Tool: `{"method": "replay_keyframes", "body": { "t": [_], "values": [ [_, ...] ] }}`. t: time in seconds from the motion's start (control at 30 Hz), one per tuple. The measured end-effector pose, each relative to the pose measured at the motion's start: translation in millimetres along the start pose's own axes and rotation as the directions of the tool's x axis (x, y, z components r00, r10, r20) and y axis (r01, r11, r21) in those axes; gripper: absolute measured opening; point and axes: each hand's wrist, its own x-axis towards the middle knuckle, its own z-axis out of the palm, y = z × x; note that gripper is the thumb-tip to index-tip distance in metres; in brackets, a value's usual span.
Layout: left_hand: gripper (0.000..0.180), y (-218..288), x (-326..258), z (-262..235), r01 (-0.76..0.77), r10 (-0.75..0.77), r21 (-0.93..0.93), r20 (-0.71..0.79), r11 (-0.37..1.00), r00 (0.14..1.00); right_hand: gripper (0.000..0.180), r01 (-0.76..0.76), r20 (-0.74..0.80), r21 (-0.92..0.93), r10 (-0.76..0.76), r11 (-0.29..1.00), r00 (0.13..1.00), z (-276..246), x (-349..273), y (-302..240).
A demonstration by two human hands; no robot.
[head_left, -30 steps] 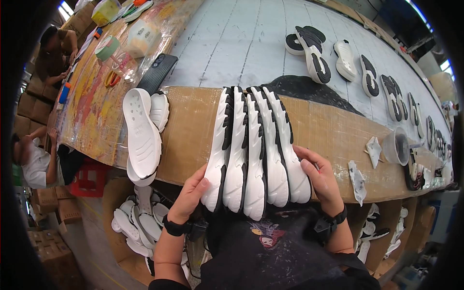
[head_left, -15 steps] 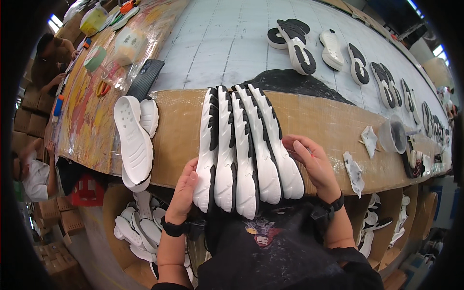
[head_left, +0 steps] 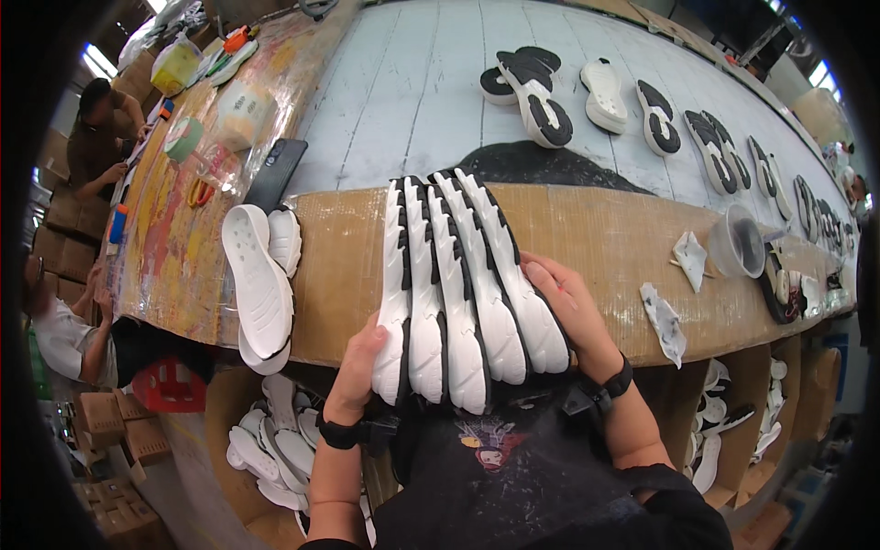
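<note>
Where the five soles [head_left: 463,316] stand: side by side on edge, on the cardboard [head_left: 335,275] along the table [head_left: 394,110]; their thick white ends point toward the person and reach over the near edge, and black shows on each one's right side.
Left hand [head_left: 354,378]: partly open, laid against the outer side of the leftmost sole near its thick end, thumb raised, other fingers mostly hidden.
Right hand [head_left: 572,310]: partly open, fingers loosely bent, fingertips at the outer side of the rightmost sole, closed around nothing.
Left of the row: a white sole [head_left: 257,289] lying on another, with a phone [head_left: 277,174], orange scissors [head_left: 199,192] and a green-lidded cup [head_left: 183,139] beyond.
Right of the row: two scraps [head_left: 663,323] and a clear tub [head_left: 739,240] on the cardboard.
Far side: black-and-white soles [head_left: 658,119] spread along the table.
Below: more soles [head_left: 275,449] heaped in a carton [head_left: 227,403].
Far left: two co-workers [head_left: 103,137] near a red stool [head_left: 170,386].
</note>
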Motion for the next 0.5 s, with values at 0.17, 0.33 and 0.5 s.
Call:
{"method": "replay_keyframes", "body": {
  "t": [0.17, 0.33, 0.5],
  "values": [
    [0.046, 38, 8, 9, -0.202, 0.187, 0.171, 0.096, 0.964, 0.978, 0.036, 0.132, -0.052, 0.117, -0.126, 0.984, 0.991, -1, -5, -40],
    [0.039, 74, 11, 14, -0.337, 0.292, 0.393, 0.171, 0.856, 0.941, 0.034, 0.336, -0.073, 0.311, -0.33, 0.889, 0.941, 2, 3, -72],
    [0.04, 45, 14, 16, -0.507, 0.442, 0.481, 0.251, 0.715, 0.861, 0.039, 0.33, -0.059, 0.22, -0.325, 0.918, 0.944, 8, 0, -54]
  ]
}}
